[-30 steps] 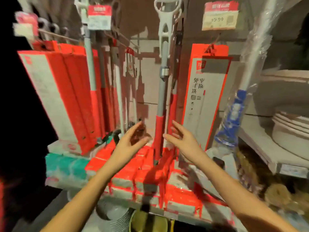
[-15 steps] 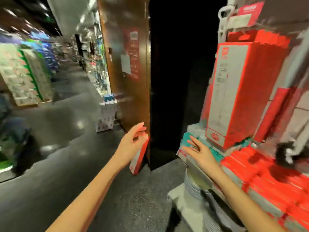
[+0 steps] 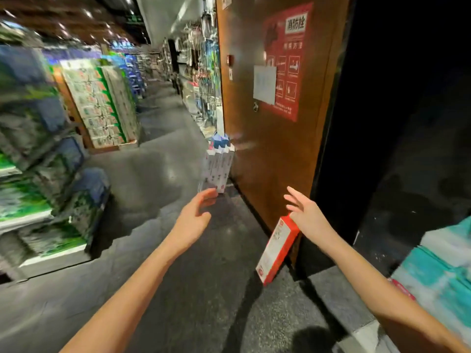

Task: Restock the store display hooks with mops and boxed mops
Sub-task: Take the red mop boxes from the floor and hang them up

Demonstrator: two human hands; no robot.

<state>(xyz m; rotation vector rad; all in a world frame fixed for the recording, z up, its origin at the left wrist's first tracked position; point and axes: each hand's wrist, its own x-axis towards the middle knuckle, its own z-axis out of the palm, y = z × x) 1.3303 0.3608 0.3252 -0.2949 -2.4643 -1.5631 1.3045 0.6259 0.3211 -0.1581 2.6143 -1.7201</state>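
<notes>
You turn away from the display hooks, which faced you a second ago with their hanging mops; they are out of view now, and the wooden door (image 3: 267,149) with its red notice (image 3: 288,62) fills the middle of your sight; only the teal packs (image 3: 438,266), to the right of the door, are left of the display's foot. The boxed mop (image 3: 277,250), red and white, leans tilted against the door's lower edge with its bottom end on the floor (image 3: 204,289); half a second ago your left hand was in front of it, and now your right hand (image 3: 309,217) has come over its top end, fingers straight and spread, holding nothing; I cannot tell whether the palm touches the box yet. Your left hand (image 3: 196,215) reaches out to the left of the door, fingers loosely curled and empty; its fingertips overlap the foot of the white-and-blue boxes (image 3: 219,164) standing at the door's far corner, but those look farther off, so I judge no contact. So you seem to have left the hooks to fetch more stock, and the box by the door is the likely next piece; the grasp is not yet made; being long, the box probably wants both hands, then a turn back to the right to hang it.
</notes>
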